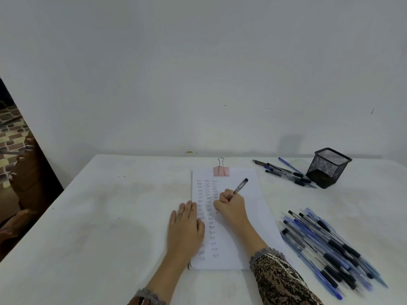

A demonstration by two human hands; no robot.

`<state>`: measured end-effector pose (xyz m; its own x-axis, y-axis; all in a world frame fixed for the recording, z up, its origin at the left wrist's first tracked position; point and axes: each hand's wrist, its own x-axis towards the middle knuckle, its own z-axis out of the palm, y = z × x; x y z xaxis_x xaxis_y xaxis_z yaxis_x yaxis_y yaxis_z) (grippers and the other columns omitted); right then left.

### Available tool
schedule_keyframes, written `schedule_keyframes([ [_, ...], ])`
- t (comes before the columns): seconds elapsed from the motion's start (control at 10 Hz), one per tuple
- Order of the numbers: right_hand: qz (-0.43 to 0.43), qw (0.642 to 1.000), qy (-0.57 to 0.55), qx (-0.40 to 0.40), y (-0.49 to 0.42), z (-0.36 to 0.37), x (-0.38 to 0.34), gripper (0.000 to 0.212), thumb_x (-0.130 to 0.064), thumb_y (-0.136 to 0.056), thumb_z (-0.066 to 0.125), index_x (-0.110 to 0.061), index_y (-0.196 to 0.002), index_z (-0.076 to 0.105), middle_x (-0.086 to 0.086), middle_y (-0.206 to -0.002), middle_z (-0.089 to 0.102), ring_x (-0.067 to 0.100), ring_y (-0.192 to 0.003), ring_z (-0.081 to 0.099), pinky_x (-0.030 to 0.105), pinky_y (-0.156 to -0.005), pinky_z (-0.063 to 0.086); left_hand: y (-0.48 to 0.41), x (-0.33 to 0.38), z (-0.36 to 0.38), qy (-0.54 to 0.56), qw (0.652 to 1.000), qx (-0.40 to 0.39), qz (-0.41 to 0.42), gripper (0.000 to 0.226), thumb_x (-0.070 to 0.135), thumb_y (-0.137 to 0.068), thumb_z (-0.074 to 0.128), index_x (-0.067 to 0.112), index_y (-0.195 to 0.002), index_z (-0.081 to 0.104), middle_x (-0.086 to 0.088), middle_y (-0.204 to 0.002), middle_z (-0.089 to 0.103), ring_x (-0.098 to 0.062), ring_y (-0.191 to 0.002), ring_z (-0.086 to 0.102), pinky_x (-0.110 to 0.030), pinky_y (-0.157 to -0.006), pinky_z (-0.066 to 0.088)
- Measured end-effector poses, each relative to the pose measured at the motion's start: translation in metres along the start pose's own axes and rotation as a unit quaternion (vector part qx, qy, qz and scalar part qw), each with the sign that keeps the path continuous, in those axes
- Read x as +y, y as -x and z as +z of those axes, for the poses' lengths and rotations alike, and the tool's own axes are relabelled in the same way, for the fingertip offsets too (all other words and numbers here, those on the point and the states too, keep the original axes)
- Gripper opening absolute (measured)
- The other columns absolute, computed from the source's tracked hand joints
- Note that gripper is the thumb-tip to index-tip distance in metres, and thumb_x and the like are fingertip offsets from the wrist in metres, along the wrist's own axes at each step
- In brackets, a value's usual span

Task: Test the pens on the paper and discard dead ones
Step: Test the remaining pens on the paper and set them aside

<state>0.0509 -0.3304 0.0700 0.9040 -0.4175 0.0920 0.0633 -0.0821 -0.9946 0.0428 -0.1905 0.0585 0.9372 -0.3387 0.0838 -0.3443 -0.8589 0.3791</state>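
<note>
A white sheet of paper [248,216] lies on the table, held at its top by a pink binder clip [221,170]. Columns of small handwritten "Test" words fill its left part. My right hand [232,205] grips a pen [241,185] with a clear barrel and dark cap end, its tip down on the paper beside the third column. My left hand [187,225] lies flat, fingers together, on the paper's left edge. A large pile of blue and black pens [326,245] sits to the right of the paper.
A black mesh pen holder [328,167] stands at the back right, with a smaller group of pens [286,172] lying to its left. The white table [110,216] meets a plain wall behind; its left edge drops off beside a dark patterned surface.
</note>
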Motion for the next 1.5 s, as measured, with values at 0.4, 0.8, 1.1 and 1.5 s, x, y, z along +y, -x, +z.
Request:
schedule_keyframes([
  [0.4, -0.006, 0.999, 0.049, 0.023, -0.002, -0.002, 0.0, 0.047, 0.017, -0.066, 0.05, -0.019, -0.053, 0.023, -0.008, -0.054, 0.025, 0.007, -0.05, 0.021, 0.017, -0.05, 0.023, 0.0, -0.001, 0.0, 0.006, 1.0, -0.004, 0.002, 0.053, 0.029, -0.099, 0.022, 0.015, -0.148, 0.006, 0.002, -0.157, 0.003, -0.014, -0.144, -0.001, -0.032, -0.117, -0.002],
  [0.8, -0.015, 0.997, 0.076, 0.025, -0.001, -0.005, -0.001, 0.049, 0.015, -0.066, 0.052, -0.021, -0.051, 0.022, -0.01, -0.05, 0.024, 0.008, -0.051, 0.02, 0.02, -0.051, 0.023, 0.001, -0.002, 0.001, 0.01, 1.0, -0.001, 0.002, 0.053, 0.029, -0.099, 0.022, 0.016, -0.148, 0.007, 0.002, -0.157, 0.005, -0.013, -0.144, -0.001, -0.031, -0.116, -0.003],
  [1.1, -0.024, 0.996, 0.083, 0.033, -0.002, -0.006, -0.001, 0.046, 0.015, -0.068, 0.052, -0.017, -0.053, 0.023, -0.004, -0.055, 0.025, 0.006, -0.049, 0.021, 0.016, -0.051, 0.024, 0.0, -0.003, 0.001, 0.018, 1.0, -0.008, 0.002, 0.053, 0.028, -0.099, 0.022, 0.015, -0.148, 0.007, 0.002, -0.157, 0.004, -0.014, -0.144, -0.001, -0.032, -0.117, -0.003],
  [1.5, 0.122, 0.937, -0.327, 0.018, 0.0, -0.028, -0.01, 0.049, -0.043, -0.098, 0.035, -0.018, -0.056, 0.039, -0.004, -0.041, 0.032, 0.007, -0.031, 0.023, 0.017, -0.033, 0.017, -0.002, -0.006, -0.004, -0.01, 1.0, -0.02, 0.022, 0.053, 0.031, -0.099, 0.022, 0.016, -0.148, 0.007, 0.002, -0.157, 0.006, -0.014, -0.144, 0.002, -0.031, -0.117, 0.002],
])
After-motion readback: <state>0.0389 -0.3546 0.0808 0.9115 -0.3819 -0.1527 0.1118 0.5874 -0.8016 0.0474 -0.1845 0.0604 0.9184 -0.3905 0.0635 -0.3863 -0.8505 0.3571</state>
